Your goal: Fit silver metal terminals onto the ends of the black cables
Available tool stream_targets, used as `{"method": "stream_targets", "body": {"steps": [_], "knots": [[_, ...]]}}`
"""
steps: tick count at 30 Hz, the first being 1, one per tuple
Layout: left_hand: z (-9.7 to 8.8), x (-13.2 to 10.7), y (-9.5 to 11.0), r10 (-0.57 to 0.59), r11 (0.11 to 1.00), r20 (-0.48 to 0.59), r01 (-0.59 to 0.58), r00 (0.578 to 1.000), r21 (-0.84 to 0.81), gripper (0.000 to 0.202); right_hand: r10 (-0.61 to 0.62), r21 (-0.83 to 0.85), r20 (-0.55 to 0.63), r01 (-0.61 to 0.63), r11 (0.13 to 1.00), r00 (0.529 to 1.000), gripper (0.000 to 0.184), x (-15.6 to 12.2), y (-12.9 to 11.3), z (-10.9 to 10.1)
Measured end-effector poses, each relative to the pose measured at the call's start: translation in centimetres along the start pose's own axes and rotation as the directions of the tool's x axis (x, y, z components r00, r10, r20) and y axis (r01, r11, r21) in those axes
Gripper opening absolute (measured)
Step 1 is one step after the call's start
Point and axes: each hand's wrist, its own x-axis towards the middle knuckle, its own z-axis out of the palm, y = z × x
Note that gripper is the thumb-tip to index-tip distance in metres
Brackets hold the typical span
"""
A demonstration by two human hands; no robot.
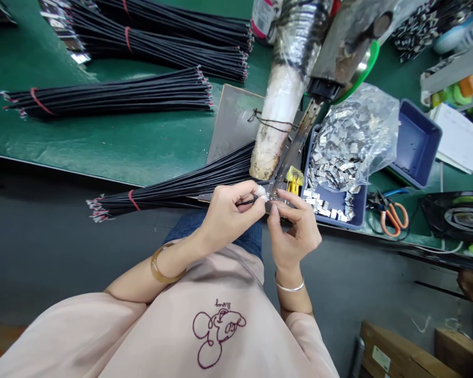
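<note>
My left hand (pixel 234 210) pinches the end of a black cable (pixel 247 201), with a white wrap on a fingertip. Close beside it, my right hand (pixel 294 226) has thumb and forefinger drawn together at the cable's tip; anything small between them is too fine to make out. Behind my left hand lies a bundle of black cables (pixel 181 181), tied with a red band (pixel 133 199) near its stripped ends. Just beyond the fingers, a narrow metal arm (pixel 299 134) and a whitish tube (pixel 274 105) wrapped in clear film come down towards the table edge.
More cable bundles (pixel 122 95) lie on the green table (pixel 142 149). Right of my hands, a blue tray (pixel 360 212) holds a bag of small metal pieces (pixel 339 147). Orange-handled scissors (pixel 394 219), another blue tray (pixel 418 136) and a small fan (pixel 465 216) sit further right.
</note>
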Motion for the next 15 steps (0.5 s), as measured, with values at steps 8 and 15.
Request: {"method": "stream_targets", "body": {"steps": [8, 15], "knots": [[-0.24, -0.26, 0.1, 0.139, 0.981, -0.022, -0.135, 0.99, 0.14, 0.015, -0.086, -0.004, 0.048, 0.086, 0.996, 0.995, 0.022, -0.59, -0.06, -0.34], [-0.22, -0.36, 0.14, 0.159, 0.966, -0.021, -0.151, 0.987, 0.209, 0.016, -0.063, -0.046, 0.046, 0.066, 0.997, 0.997, 0.017, -0.48, 0.21, -0.2]]}}
